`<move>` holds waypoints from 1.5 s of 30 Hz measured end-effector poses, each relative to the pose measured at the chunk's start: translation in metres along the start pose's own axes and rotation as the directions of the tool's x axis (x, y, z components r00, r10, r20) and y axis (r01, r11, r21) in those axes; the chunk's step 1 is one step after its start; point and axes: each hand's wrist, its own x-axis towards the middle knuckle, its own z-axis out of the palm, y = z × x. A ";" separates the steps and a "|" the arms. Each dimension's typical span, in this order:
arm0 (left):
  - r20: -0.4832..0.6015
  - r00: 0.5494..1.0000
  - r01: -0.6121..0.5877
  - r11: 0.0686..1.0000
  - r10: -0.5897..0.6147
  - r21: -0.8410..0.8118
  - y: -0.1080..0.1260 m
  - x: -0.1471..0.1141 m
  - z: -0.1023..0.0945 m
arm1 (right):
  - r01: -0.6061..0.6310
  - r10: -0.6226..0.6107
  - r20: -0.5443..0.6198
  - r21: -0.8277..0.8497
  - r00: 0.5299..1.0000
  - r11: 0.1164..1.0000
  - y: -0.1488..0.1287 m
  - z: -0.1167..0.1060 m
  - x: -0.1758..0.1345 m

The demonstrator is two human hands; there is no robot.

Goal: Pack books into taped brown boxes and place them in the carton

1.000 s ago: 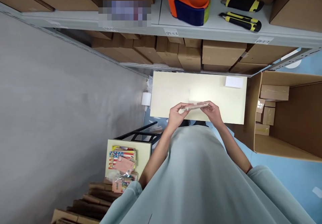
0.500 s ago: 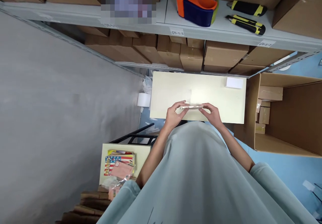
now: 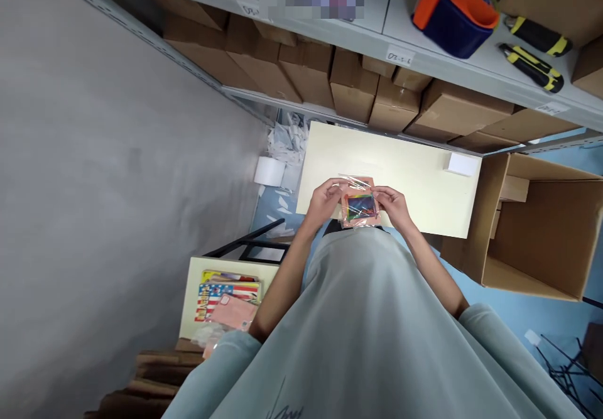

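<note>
Packet (image 3: 360, 206): pink, flat, with a multicoloured panel, in clear film; held flat-side-up between both hands over the near edge of the worktop (image 3: 414, 180), just in front of the person's body. Left hand (image 3: 323, 200): fingers curled on the packet's left edge, pinching it. Right hand (image 3: 393, 205): fingers pinching the right edge and top corner, where loose film sticks up.

Progress, as judged: packet is in hand and turned face-up; film looks not yet sealed or smoothed at the top, so wrapping or inspection seems partway. Packet is not set down and not in the carton.

Worktop: pale cream, bare but for a small white block (image 3: 463, 164) at its far right corner.

Carton (image 3: 541, 230): large, open, on the blue floor just right of the worktop; a few small boxes show inside.

Side stand (image 3: 225, 293): lower left, carrying a flag-printed packet and more pink packets.

Shelf (image 3: 377, 36): above, with an orange-and-blue tape dispenser (image 3: 452, 17), two yellow-and-black knives (image 3: 534, 54), and rows of brown boxes beneath.

White roll (image 3: 269, 171): left of the worktop, beside crumpled paper.
</note>
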 end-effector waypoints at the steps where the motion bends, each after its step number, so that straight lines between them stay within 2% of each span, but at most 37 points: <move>1: 0.003 0.999 0.036 0.999 -0.036 -0.024 -0.002 0.002 -0.010 | -0.026 0.026 0.001 0.014 1.000 1.000 0.001 0.007 0.004; 5: 0.018 0.988 0.151 0.981 -0.150 -0.122 -0.008 0.011 -0.046 | -0.080 0.079 0.026 0.050 0.997 0.996 0.004 0.032 0.024; 9: -0.008 0.984 0.175 0.973 -0.178 -0.149 -0.016 0.032 -0.075 | -0.063 0.063 0.035 0.018 0.997 0.998 0.011 0.061 0.054; 13: -0.069 0.988 0.128 0.983 -0.138 -0.134 -0.034 0.073 -0.102 | -0.003 0.003 0.004 -0.010 1.000 1.000 0.026 0.091 0.103; 17: -0.149 0.983 0.095 0.992 -0.107 -0.081 -0.057 0.125 -0.124 | 0.037 -0.041 -0.096 -0.045 0.995 0.998 0.046 0.116 0.162; 20: -0.234 0.962 0.124 0.990 -0.138 -0.071 -0.074 0.161 -0.135 | 0.000 -0.010 -0.169 -0.055 0.985 0.998 0.056 0.129 0.202; 24: -0.348 0.922 0.159 0.985 -0.172 -0.065 -0.095 0.199 -0.141 | -0.058 0.049 -0.202 -0.040 0.978 0.997 0.065 0.140 0.238; 27: -0.371 0.915 0.162 0.987 -0.159 -0.024 -0.106 0.215 -0.140 | -0.094 0.077 -0.237 -0.061 0.969 0.994 0.071 0.145 0.256; 31: -0.350 0.925 0.154 0.988 -0.150 -0.015 -0.111 0.221 -0.137 | -0.108 0.067 -0.265 -0.143 0.962 0.984 0.076 0.146 0.272; 34: -0.365 0.925 0.133 0.990 -0.105 0.052 -0.109 0.216 -0.146 | -0.067 0.022 -0.233 -0.190 0.972 0.979 0.074 0.138 0.270; 36: -0.399 0.914 0.134 0.983 -0.073 0.126 -0.109 0.206 -0.159 | -0.001 -0.051 -0.204 -0.246 0.978 0.969 0.073 0.125 0.257; 38: -0.420 0.906 0.154 0.968 -0.058 0.200 -0.111 0.190 -0.176 | 0.068 -0.140 -0.200 -0.329 0.970 0.942 0.076 0.104 0.232; 40: -0.428 0.902 0.193 0.944 -0.064 0.266 -0.117 0.168 -0.192 | 0.077 -0.202 -0.269 -0.412 0.942 0.908 0.084 0.078 0.197; 42: -0.434 0.895 0.264 0.908 -0.105 0.325 -0.127 0.143 -0.203 | -0.002 -0.215 -0.407 -0.471 0.887 0.882 0.097 0.052 0.158; 45: -0.415 0.891 0.368 0.830 -0.185 0.419 -0.143 0.106 -0.207 | -0.197 -0.137 -0.583 -0.472 0.801 0.859 0.119 0.024 0.110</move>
